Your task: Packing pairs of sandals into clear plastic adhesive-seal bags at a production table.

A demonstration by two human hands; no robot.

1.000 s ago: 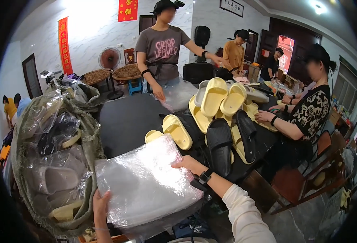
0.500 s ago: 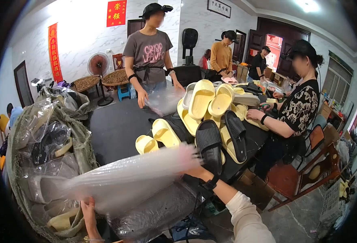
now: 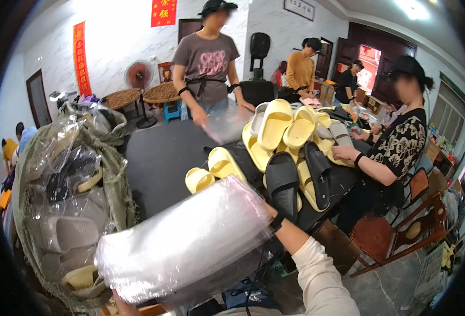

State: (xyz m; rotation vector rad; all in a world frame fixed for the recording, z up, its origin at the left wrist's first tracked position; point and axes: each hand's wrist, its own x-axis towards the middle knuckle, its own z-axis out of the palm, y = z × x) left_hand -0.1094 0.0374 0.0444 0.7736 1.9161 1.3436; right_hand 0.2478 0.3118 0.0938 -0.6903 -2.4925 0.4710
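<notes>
Bright ceiling light (image 3: pixel 412 9), glare on plastic (image 3: pixel 185 245), fisheye bend

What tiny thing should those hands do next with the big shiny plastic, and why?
Maybe lay the clear plastic flat on the dark table, left of the yellow slippers. Its layers bend in a curve, and the right hand is at its pinkish end, so flattening might make the layers easier to separate.
</notes>
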